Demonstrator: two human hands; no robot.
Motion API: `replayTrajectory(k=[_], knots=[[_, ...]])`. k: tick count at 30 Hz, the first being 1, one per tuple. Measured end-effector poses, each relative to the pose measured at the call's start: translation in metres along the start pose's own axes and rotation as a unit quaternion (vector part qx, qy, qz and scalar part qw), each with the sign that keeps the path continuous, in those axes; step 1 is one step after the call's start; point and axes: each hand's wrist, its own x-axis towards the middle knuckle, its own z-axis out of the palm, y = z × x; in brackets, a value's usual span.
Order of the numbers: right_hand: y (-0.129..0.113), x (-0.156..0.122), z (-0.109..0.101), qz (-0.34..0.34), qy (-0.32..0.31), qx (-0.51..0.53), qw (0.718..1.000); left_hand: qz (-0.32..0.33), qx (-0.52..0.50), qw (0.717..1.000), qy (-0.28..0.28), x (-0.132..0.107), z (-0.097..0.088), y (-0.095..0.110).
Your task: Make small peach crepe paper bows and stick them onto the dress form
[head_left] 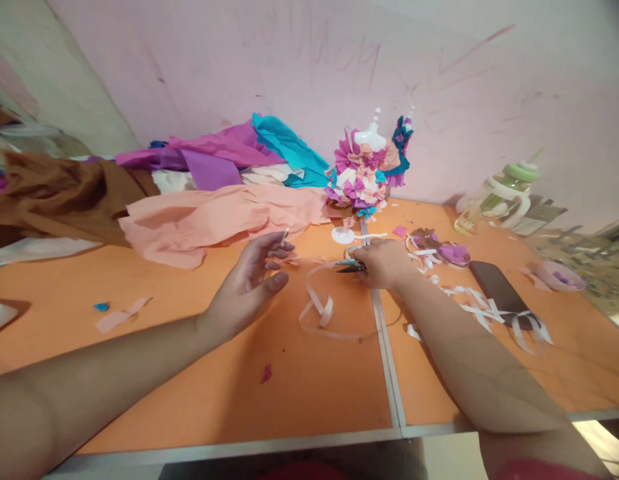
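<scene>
My left hand (252, 280) hovers over the orange table (189, 360), fingers loosely curled, with a small pale scrap (284, 235) pinched at the fingertips. My right hand (384, 262) is closed on a pair of scissors (350, 266) whose dark blades point left. A long curling white ribbon strip (319, 308) lies on the table between the two hands. Behind them stands a small white mannequin (367, 167) dressed in pink, purple and teal paper ruffles.
Crumpled peach crepe paper (209, 220), purple and teal sheets (229, 157) and brown cloth (64, 193) are heaped at the back left. A black phone (499, 290), white strips and purple scraps lie on the right. A baby bottle (499, 193) stands by the wall.
</scene>
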Motion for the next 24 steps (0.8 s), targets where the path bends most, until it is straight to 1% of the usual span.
replayTrajectory(k=[2, 4, 7, 10, 13, 16, 18, 21, 23, 24], knots=[[0.002, 0.003, 0.002, 0.044, -0.041, -0.025, 0.998, -0.004, 0.0, 1.0, 0.001, 0.0, 0.001, 0.002], [0.003, 0.004, 0.005, 0.086, -0.06, -0.029, 0.994, -0.008, -0.005, 1.0, 0.0, -0.001, 0.002, 0.004], [0.009, 0.004, 0.012, 0.156, -0.056, -0.013, 0.986, -0.019, -0.014, 1.0, -0.003, -0.001, 0.002, 0.007], [0.018, 0.004, 0.018, 0.232, -0.064, 0.001, 0.971, -0.024, -0.022, 0.999, 0.0, -0.001, 0.002, 0.007], [0.025, 0.004, 0.022, 0.292, -0.085, 0.014, 0.953, -0.026, -0.027, 0.999, 0.009, -0.001, 0.003, 0.005], [0.024, 0.003, 0.02, 0.339, -0.072, 0.012, 0.938, -0.028, -0.044, 0.999, 0.007, -0.001, 0.004, 0.003], [0.017, 0.002, 0.015, 0.339, -0.041, 0.003, 0.94, -0.032, -0.048, 0.998, -0.011, -0.001, 0.004, 0.001], [0.003, 0.002, 0.003, 0.308, 0.026, 0.0, 0.951, -0.034, -0.022, 0.998, -0.057, -0.002, 0.002, -0.002], [-0.009, 0.003, -0.006, 0.276, 0.066, 0.041, 0.958, -0.019, 0.006, 0.996, -0.091, -0.003, 0.001, -0.002], [-0.015, 0.004, -0.01, 0.249, 0.08, 0.088, 0.961, -0.007, 0.019, 0.994, -0.108, -0.004, 0.001, -0.001]])
